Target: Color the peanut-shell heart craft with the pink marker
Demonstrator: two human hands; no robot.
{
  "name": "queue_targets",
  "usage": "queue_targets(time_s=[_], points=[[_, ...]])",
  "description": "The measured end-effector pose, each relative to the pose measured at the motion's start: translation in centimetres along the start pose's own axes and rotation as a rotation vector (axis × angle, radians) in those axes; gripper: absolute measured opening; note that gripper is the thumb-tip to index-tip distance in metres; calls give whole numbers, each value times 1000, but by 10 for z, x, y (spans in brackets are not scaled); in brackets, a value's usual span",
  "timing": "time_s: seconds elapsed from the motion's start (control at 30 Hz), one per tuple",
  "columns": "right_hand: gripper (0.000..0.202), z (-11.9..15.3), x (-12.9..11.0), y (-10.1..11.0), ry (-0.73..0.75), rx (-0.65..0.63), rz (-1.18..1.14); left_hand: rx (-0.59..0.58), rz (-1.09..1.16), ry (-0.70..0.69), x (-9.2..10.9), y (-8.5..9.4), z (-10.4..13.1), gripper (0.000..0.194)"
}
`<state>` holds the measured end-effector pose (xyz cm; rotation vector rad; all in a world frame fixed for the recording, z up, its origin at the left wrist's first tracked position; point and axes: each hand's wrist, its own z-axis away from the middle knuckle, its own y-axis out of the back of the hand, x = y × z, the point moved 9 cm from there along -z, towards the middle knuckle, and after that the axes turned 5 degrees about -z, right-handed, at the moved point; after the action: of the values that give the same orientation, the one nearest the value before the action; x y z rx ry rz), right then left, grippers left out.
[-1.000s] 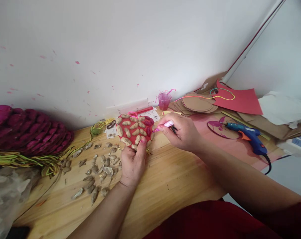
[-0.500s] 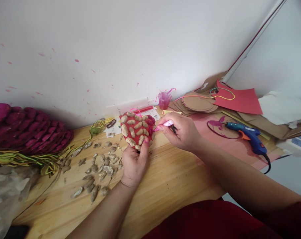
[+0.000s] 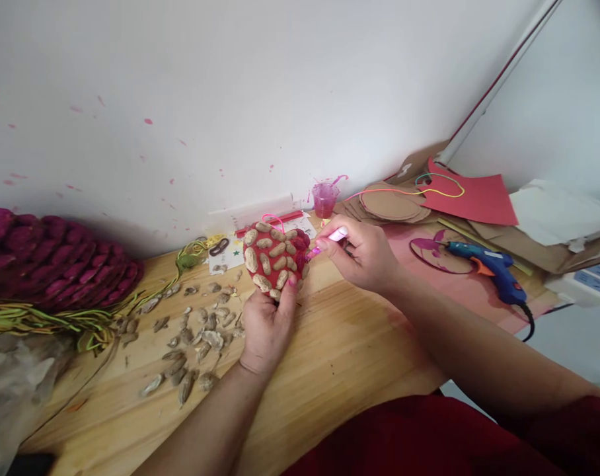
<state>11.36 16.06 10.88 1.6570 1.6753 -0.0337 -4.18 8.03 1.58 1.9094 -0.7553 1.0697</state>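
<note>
Wooden bench [image 3: 339, 377] stands against white wall [image 3: 221, 86] (pink-spattered). Left hand [image 3: 267, 324] pinches red peanut-studded piece [image 3: 273, 258] above bench, near back edge; right hand [image 3: 363, 256] pinches slim pink-and-white tool [image 3: 337, 234] at piece's right side. Pink-stained cup [image 3: 324, 200] sits at back edge.

A red peanut-studded heart [image 3: 275, 254], partly magenta, tilts beside a pink brush [image 3: 338, 234].
</note>
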Motion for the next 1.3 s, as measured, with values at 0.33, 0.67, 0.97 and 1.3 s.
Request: queue_targets(time_s=[0.33, 0.67, 0.97, 1.3], points=[[13, -1, 4, 2, -16, -20, -34, -29, 29, 28, -2, -2, 0, 27], [17, -2, 13, 8, -79, 20, -87, -37, 114, 30, 4, -4, 0, 34], [20, -1, 26, 21, -158, 139, -62, 8, 116, 98, -7, -2, 2, 33], [22, 0, 32, 23, -183, 162, -143, 7, 129, 137, -8, 0, 2, 41]])
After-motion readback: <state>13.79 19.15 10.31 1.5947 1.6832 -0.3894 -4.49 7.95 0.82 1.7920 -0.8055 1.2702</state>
